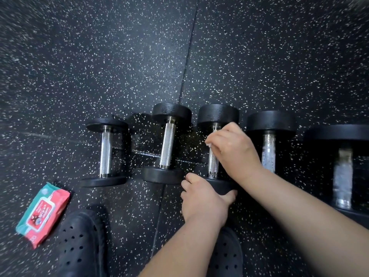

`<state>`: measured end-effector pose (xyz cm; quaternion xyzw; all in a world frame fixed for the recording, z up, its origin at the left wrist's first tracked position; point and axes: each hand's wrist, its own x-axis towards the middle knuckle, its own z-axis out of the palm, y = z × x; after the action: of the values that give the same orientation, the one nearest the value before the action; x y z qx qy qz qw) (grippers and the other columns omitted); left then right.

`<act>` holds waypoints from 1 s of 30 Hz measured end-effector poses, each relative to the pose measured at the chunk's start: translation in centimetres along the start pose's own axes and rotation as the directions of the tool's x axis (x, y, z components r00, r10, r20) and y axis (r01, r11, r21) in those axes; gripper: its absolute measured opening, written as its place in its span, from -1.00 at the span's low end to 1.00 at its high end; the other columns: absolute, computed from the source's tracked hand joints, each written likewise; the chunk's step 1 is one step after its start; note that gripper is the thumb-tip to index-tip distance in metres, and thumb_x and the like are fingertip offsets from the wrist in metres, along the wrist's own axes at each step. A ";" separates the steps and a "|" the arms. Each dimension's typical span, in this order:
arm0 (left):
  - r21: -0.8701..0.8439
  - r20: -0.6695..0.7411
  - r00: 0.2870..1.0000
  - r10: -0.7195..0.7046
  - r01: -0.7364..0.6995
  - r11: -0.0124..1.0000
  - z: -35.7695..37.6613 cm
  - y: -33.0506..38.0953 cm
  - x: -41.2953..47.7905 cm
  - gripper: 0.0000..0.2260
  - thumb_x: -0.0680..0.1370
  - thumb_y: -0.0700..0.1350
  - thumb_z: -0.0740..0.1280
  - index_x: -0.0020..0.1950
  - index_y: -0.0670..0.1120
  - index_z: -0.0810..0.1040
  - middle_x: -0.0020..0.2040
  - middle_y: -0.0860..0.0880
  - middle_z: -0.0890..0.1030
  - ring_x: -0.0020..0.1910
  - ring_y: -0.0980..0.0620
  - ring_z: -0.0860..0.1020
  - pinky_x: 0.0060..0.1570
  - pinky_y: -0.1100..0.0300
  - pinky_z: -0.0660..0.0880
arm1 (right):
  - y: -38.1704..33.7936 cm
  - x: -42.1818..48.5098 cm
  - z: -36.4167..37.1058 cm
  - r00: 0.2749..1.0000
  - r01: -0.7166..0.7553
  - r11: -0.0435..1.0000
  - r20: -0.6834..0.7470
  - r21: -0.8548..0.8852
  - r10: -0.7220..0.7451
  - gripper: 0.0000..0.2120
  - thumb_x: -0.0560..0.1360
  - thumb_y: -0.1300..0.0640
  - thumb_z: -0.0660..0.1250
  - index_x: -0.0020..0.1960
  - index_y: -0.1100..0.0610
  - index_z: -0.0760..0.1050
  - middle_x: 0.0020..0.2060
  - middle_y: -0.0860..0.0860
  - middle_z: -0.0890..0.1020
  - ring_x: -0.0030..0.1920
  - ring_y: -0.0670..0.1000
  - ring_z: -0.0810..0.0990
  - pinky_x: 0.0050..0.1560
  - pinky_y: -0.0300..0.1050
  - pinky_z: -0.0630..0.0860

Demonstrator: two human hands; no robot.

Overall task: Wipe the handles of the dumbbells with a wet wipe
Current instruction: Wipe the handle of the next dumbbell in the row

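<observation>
I counted five dumbbells in one row on the speckled floor (pixel 119 56). From the left they were the first dumbbell (pixel 105 152), second dumbbell (pixel 167 144), third dumbbell (pixel 213 164), fourth dumbbell (pixel 268 154) and fifth dumbbell (pixel 342 176), each with its handle running away from me.

Both hands were on the third one. My right hand (pixel 233 150) was curled around the upper part of its handle, pinching one wet wipe (pixel 209 144), of which only a small white corner showed at the fingertips. My left hand (pixel 201 200) gripped the near weight head, fingers over the top and thumb under it.

One red-and-teal wipe pack (pixel 43 213) lay flat at the lower left, well apart from the row. Two black clogs were at the bottom edge, the left clog (pixel 79 242) and the right clog (pixel 225 254).
</observation>
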<state>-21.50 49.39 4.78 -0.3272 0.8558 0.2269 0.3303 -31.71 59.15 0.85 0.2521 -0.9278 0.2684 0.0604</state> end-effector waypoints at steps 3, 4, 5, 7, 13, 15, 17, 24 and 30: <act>0.004 0.006 1.000 -0.002 0.002 1.000 0.1 -0.1 0.0 -0.04 0.26 0.44 0.56 0.35 -0.10 0.22 0.34 -0.08 0.40 0.29 -0.16 0.51 0.20 -0.04 0.53 | 0.2 -0.1 -0.3 0.995 -0.020 1.000 0.100 0.017 0.018 -0.89 0.56 0.14 0.38 -0.01 0.04 0.70 -0.08 -0.14 0.72 -0.06 0.05 0.54 -0.10 0.02 0.60; 0.004 0.005 1.000 -0.003 0.003 1.000 0.1 -0.1 0.0 -0.04 0.26 0.44 0.56 0.35 -0.10 0.22 0.34 -0.08 0.40 0.29 -0.16 0.51 0.20 -0.04 0.53 | 0.0 -0.3 -0.6 0.990 -0.018 0.999 0.137 0.033 0.013 -0.90 0.55 0.13 0.42 0.01 0.01 0.70 -0.05 -0.17 0.72 -0.06 0.03 0.56 -0.12 0.00 0.61; 0.005 0.003 1.000 -0.003 0.003 1.000 0.2 0.0 0.1 -0.05 0.26 0.44 0.56 0.35 -0.10 0.22 0.34 -0.08 0.40 0.29 -0.16 0.51 0.19 -0.03 0.53 | -0.2 -0.5 -0.9 0.986 -0.027 0.999 0.164 0.039 0.020 -0.89 0.54 0.12 0.45 0.03 -0.04 0.70 -0.02 -0.18 0.72 -0.07 0.00 0.61 -0.13 -0.03 0.62; 0.004 0.000 1.000 -0.012 0.012 1.000 0.2 0.0 0.1 -0.05 0.26 0.44 0.56 0.35 -0.10 0.23 0.34 -0.08 0.40 0.29 -0.15 0.51 0.18 -0.03 0.52 | -0.7 -0.2 -1.7 0.980 -0.074 0.997 0.188 0.025 0.068 -0.88 0.53 0.05 0.47 0.04 -0.12 0.71 0.02 -0.23 0.72 -0.08 -0.08 0.69 -0.16 -0.14 0.60; -0.022 0.029 1.000 -0.008 0.008 1.000 -0.1 0.0 0.0 -0.05 0.25 0.44 0.57 0.34 -0.09 0.23 0.34 -0.07 0.39 0.30 -0.15 0.50 0.17 -0.06 0.52 | -3.0 2.5 -1.9 0.843 -0.079 0.957 0.494 -0.278 0.213 -0.78 0.64 0.01 0.29 0.19 -0.19 0.66 0.10 -0.11 0.68 0.03 0.08 0.69 -0.06 -0.08 0.58; -0.024 0.030 1.000 -0.008 0.009 1.000 -0.1 0.0 0.1 -0.03 0.24 0.44 0.57 0.35 -0.09 0.23 0.34 -0.07 0.39 0.30 -0.16 0.50 0.18 -0.06 0.53 | -3.6 3.5 -2.0 0.764 -0.023 0.939 0.600 -0.344 0.238 -0.79 0.62 0.02 0.31 0.15 -0.18 0.66 0.03 -0.06 0.67 -0.01 0.10 0.68 -0.09 -0.10 0.54; -0.023 0.029 1.000 -0.005 0.005 1.000 -0.1 -0.1 0.1 -0.03 0.24 0.44 0.57 0.36 -0.10 0.23 0.34 -0.08 0.39 0.30 -0.16 0.50 0.18 -0.06 0.53 | -3.6 4.7 -2.1 0.758 0.021 0.913 0.602 -0.407 0.251 -0.83 0.57 0.06 0.38 0.06 -0.16 0.69 -0.06 -0.04 0.68 -0.07 0.12 0.69 -0.12 -0.12 0.57; -0.044 0.041 0.999 0.002 0.000 0.999 -0.2 -0.2 0.0 -0.01 0.24 0.44 0.57 0.38 -0.11 0.22 0.35 -0.07 0.38 0.31 -0.14 0.49 0.18 -0.05 0.53 | -3.6 3.6 -0.6 0.776 0.077 0.914 0.600 -0.397 0.196 -0.82 0.55 0.10 0.41 0.07 -0.14 0.68 -0.06 -0.06 0.67 -0.09 0.10 0.69 -0.11 -0.09 0.62; -0.024 0.028 1.000 -0.005 0.005 1.000 -0.1 0.0 0.0 -0.04 0.25 0.44 0.57 0.36 -0.09 0.23 0.34 -0.06 0.39 0.30 -0.14 0.49 0.13 -0.04 0.51 | -0.8 0.8 -0.6 0.971 -0.054 0.981 0.218 -0.186 0.094 -0.82 0.50 0.14 0.54 0.04 -0.10 0.70 -0.05 -0.14 0.69 -0.16 0.04 0.71 -0.30 -0.12 0.57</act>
<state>-21.48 49.34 4.82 -0.3300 0.8475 0.2407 0.3389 -31.99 58.53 1.92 0.2395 -0.9578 0.1555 -0.0329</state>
